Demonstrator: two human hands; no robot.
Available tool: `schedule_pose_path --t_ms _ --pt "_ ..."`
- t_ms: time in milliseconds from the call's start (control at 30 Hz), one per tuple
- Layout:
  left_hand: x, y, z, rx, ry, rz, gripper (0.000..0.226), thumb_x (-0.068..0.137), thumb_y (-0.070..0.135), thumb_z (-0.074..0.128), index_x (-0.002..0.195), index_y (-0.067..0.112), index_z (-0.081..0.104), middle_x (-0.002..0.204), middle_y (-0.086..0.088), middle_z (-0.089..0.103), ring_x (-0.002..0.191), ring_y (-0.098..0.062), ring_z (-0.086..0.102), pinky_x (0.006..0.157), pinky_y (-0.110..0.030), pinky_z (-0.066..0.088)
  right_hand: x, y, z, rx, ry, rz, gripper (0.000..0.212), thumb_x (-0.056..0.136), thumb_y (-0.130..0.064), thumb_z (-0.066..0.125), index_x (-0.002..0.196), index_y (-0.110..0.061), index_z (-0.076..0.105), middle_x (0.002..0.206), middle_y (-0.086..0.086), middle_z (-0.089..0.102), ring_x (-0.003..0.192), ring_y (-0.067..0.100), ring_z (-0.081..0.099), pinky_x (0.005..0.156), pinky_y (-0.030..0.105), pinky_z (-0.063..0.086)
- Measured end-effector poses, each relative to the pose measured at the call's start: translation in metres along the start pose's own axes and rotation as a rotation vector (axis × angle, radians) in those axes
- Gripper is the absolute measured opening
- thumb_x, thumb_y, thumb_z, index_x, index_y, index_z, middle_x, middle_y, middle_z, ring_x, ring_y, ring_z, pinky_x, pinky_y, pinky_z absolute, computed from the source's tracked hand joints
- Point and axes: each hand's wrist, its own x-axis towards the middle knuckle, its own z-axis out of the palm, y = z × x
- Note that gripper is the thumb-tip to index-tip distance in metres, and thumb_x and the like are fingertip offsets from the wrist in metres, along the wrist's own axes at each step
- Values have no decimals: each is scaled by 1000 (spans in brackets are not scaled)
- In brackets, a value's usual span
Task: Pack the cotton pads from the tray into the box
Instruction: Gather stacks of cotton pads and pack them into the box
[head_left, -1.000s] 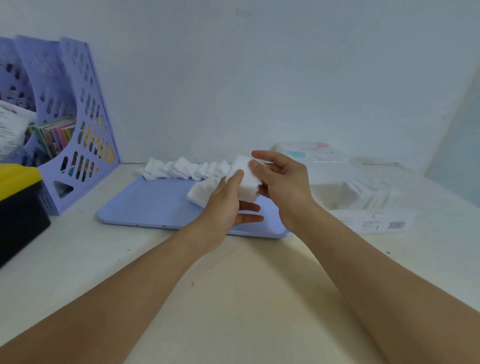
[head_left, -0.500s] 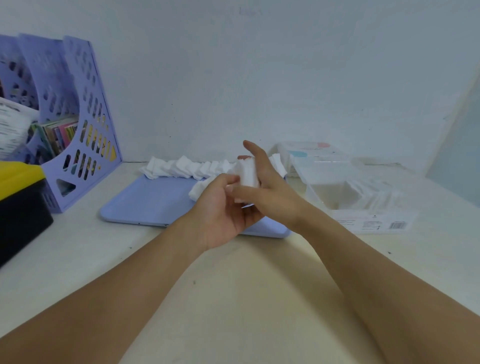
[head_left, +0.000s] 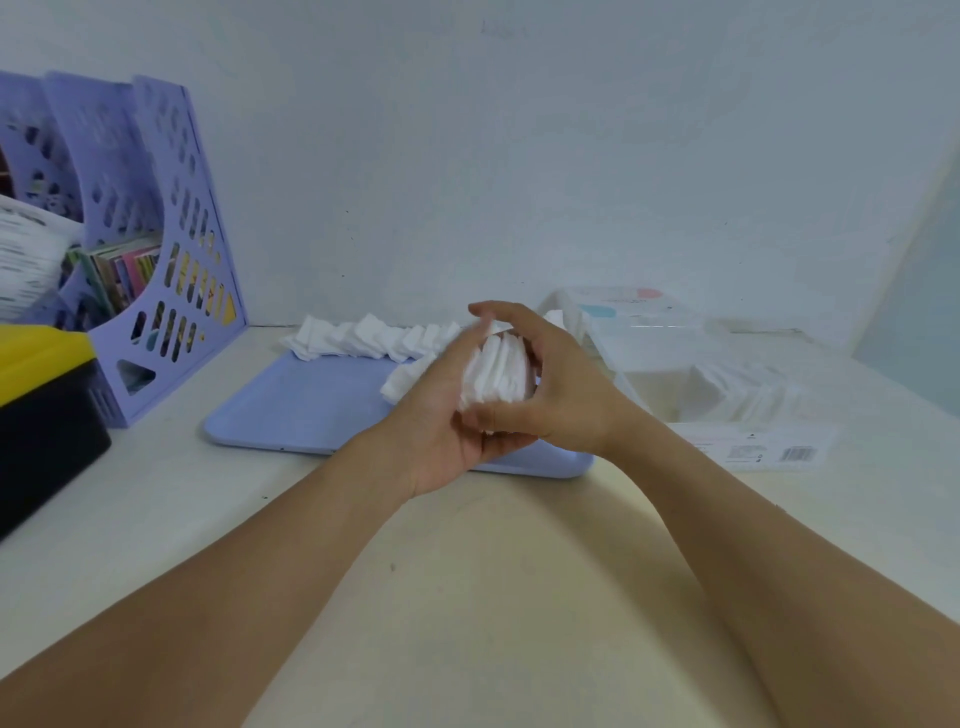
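Observation:
A stack of white cotton pads (head_left: 496, 373) stands on edge between my two hands, a little above the right part of the lilac tray (head_left: 306, 405). My left hand (head_left: 441, 421) cups the stack from below and the left. My right hand (head_left: 556, 384) curls round it from the right, thumb underneath. More cotton pads (head_left: 363, 338) lie in a row along the tray's far edge. The clear plastic box (head_left: 727, 395) stands open to the right of the tray, with several pads inside it.
A lilac file rack (head_left: 171, 249) with booklets stands at the back left. A black and yellow case (head_left: 41, 415) sits at the left edge. The box's clear lid (head_left: 639, 312) leans behind it, against the wall.
Both hands have gathered the pads into a tighter upright stack, and my right hand has wrapped further round it. The view has shifted slightly.

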Motion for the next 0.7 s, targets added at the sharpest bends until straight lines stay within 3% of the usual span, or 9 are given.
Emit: schedule_pose_path --t_ms 67,133,267,400,500,700 --pt "-3 -2 2 62 6 5 30 95 40 61 119 23 68 127 -4 70 108 -15 69 94 -35 53 0 1 1 6 -44 -11 106 62 -13 96 149 -31 37 129 -7 57 116 -1 57 97 16 46" --pt "-1 -4 2 68 11 9 26 95 35 62 118 24 68 126 -3 70 113 -15 68 94 -34 53 1 1 1 -4 -31 -46 106 62 -10 94 150 -27 38 123 -8 60 114 4 59 97 20 48" --pt "-2 -1 1 -16 7 13 45 88 51 62 123 23 66 124 -4 71 114 -21 68 100 -47 51 2 0 0 15 -15 -63 106 60 -9 96 148 -27 41 121 -1 64 110 11 61 95 26 52" --pt "1 2 -3 -33 -2 1 48 99 56 44 123 21 66 129 -4 69 117 -18 66 99 -33 48 2 -1 -2 49 -20 -58 104 60 -1 94 148 -25 43 110 4 65 98 11 64 80 17 50" --pt "2 1 -3 -62 -10 3 49 101 55 41 127 20 63 127 -6 70 113 -20 69 96 -39 54 2 0 -3 50 -6 -57 101 60 -4 94 146 -25 45 110 1 65 98 12 64 80 15 49" --pt "0 3 -4 -104 -50 3 53 100 52 47 138 16 57 133 -9 65 122 -23 64 97 -39 55 3 0 -5 82 21 -54 96 65 -4 93 145 -25 46 112 6 65 103 22 65 87 31 57"
